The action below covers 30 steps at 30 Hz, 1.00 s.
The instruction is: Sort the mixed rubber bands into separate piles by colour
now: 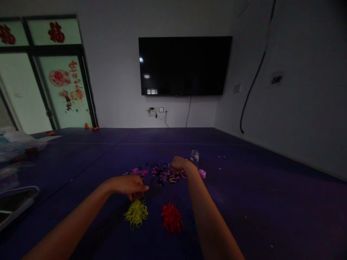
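My left hand (130,186) hovers at the back edge of a pile of yellow bands (136,213), its fingers pointing down and the thumb stretched to the right; whether it holds a band is not clear. Farther out, my right hand (179,164) reaches into a mixed scatter of pink, black and yellow bands (164,174), with its fingertips hidden. A pile of red bands (171,218) lies between my forearms. Some pink bands (138,172) lie behind my left hand.
Just right of my right wrist are a clear jar (194,156) and a pink object (202,173). Plastic bags (18,142) and a light-rimmed tray (34,191) are at the far left of the purple surface (257,202).
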Available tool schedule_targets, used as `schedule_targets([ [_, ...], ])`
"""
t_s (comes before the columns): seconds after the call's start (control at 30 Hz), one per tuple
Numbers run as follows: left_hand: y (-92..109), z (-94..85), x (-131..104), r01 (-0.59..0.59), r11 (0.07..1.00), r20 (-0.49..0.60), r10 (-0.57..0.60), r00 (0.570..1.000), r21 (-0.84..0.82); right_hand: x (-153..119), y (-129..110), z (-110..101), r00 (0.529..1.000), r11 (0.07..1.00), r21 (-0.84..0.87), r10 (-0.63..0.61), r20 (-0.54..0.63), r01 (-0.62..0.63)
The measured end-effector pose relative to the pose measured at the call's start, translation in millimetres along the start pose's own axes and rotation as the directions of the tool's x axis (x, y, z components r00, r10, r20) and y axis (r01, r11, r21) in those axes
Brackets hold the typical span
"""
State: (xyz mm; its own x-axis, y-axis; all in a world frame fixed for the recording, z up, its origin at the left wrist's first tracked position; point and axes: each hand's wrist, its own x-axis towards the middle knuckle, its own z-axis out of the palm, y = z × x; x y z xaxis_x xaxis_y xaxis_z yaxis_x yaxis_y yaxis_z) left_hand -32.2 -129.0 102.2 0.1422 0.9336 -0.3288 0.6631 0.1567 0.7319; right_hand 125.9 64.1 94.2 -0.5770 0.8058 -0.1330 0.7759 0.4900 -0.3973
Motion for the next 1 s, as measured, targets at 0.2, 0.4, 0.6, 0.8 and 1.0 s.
schedule_targets([
  [0.2,0,-3.8,-5,-0.029,0.999,-0.082,0.031,0.996,0.018,2,10,3,0.994,1.0,-0.02,0.0,0.105,0.002],
  [0.4,4,-2.9,0,-0.02,0.991,-0.274,0.055,0.96,0.13,8,7,1,0.996,0.995,-0.083,-0.043,0.08,0.05],
  [0.6,7,-2.1,15,-0.024,0.977,-0.541,0.137,0.83,0.211,10,-1,12,0.995,0.984,-0.154,-0.084,0.061,0.092],
  [0.8,3,-5.4,18,-0.031,0.987,-0.578,0.119,0.807,0.16,11,-7,22,0.993,0.976,-0.191,-0.094,0.065,0.105],
  [1.0,-6,-10.5,21,-0.042,0.98,-0.633,0.158,0.758,0.195,10,-11,23,0.994,0.976,-0.19,-0.095,0.049,0.103],
])
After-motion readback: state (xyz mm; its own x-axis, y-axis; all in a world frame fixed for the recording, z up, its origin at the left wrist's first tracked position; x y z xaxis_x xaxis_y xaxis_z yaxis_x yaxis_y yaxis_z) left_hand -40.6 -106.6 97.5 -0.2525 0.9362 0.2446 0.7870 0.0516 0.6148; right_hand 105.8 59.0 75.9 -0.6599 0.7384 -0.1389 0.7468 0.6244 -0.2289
